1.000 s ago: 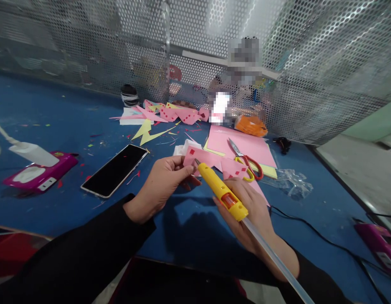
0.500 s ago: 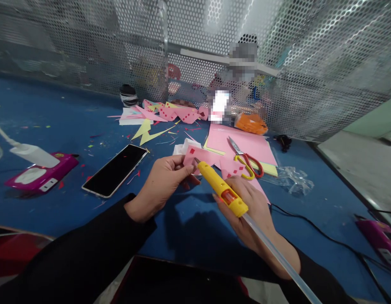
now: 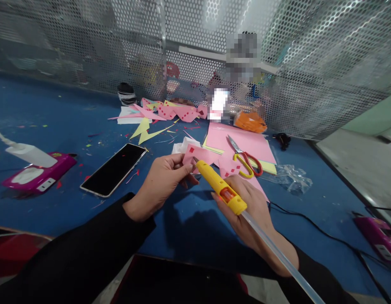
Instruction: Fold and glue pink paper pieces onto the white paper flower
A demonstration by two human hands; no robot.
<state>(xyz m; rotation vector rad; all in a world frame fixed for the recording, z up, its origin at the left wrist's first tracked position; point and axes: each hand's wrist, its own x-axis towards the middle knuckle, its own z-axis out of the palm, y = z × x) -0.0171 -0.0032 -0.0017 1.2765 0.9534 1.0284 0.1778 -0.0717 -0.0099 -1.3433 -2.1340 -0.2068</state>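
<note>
Between its thumb and fingers, my left hand point(image 3: 160, 183) pinches the left end of a pink paper piece point(image 3: 204, 155) marked with red squares. My right hand point(image 3: 249, 207) is wrapped round a yellow glue gun point(image 3: 218, 182), with a long clear glue stick point(image 3: 280, 255) coming out of its rear. The gun's tip is at the pink paper, close beside my left fingertips; whether it touches cannot be made out. Behind my right hand, scissors point(image 3: 252, 164) with a red handle and a yellow handle lie on pink sheets point(image 3: 241, 141).
A black phone point(image 3: 114, 169) and a purple power strip point(image 3: 40, 173) lie at left. Paper scraps point(image 3: 146, 135), an orange bundle point(image 3: 250, 122) and clear plastic point(image 3: 293, 178) are further back. A black cable point(image 3: 315, 228) runs right. Metal mesh point(image 3: 195, 29) stands behind.
The whole view has shifted very slightly. Both hands keep nearly the same pose, with the paper and the glue gun still held.
</note>
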